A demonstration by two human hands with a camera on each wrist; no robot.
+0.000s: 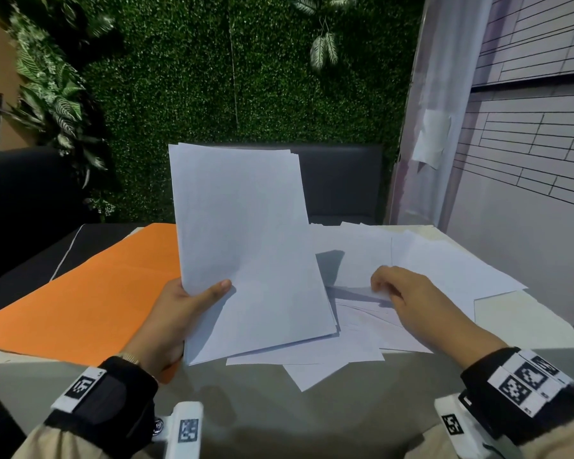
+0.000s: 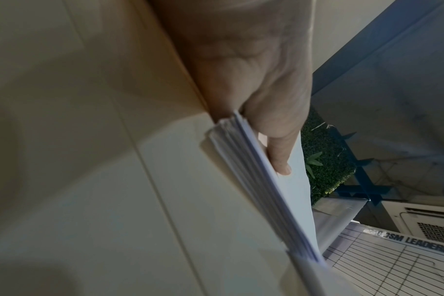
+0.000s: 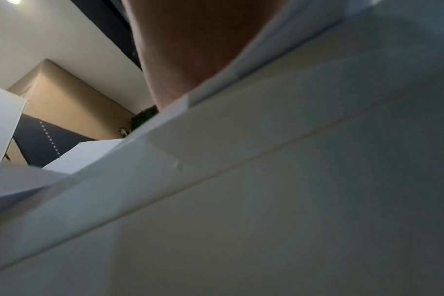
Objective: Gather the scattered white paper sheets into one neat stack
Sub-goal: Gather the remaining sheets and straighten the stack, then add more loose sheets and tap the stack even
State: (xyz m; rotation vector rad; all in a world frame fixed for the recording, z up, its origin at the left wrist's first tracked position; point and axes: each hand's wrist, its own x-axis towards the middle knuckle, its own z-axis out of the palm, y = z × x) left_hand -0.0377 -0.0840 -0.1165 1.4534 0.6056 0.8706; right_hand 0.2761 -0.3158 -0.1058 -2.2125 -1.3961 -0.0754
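My left hand [image 1: 193, 298] holds a sheaf of white sheets [image 1: 246, 243] tilted up off the table, thumb across the front, fingers behind. In the left wrist view the thumb [image 2: 279, 158] pinches the sheaf of white sheets [image 2: 256, 180] at its edge. More loose white sheets [image 1: 411, 260] lie fanned over the right half of the table. My right hand [image 1: 388, 288] is low over them, fingers curled down at the lifted edge of one sheet [image 1: 355, 293]. In the right wrist view only the palm [image 3: 190, 50] and loose white sheets [image 3: 216, 160] show.
An orange folder [image 1: 90, 293] lies flat at the left of the table. The pale table's front edge [image 1: 279, 409] is bare. A dark seat back [image 1: 342, 183] and a green hedge wall [image 1: 246, 77] stand behind; a whiteboard [image 1: 527, 127] leans at the right.
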